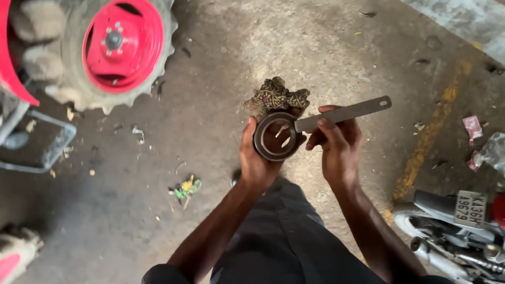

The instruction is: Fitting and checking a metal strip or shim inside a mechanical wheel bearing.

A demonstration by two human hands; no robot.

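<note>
My left hand (pixel 256 158) grips a dark metal ring (pixel 275 137), round and hollow, together with a patterned brown-and-green cloth (pixel 276 96) that bunches out above it. My right hand (pixel 336 144) holds a flat grey metal bar (pixel 342 113) with a hole at its far end. The bar's near tip rests on the ring's right rim. Both hands are raised over a concrete floor, above my dark trousers (pixel 284 236).
A small tractor wheel with a red hub (pixel 122 44) stands at the upper left beside a grey metal frame (pixel 52 147). A motorcycle's rear end (pixel 457 231) fills the lower right. A faded yellow line (pixel 426 142) crosses the floor, with scattered litter (pixel 187 188).
</note>
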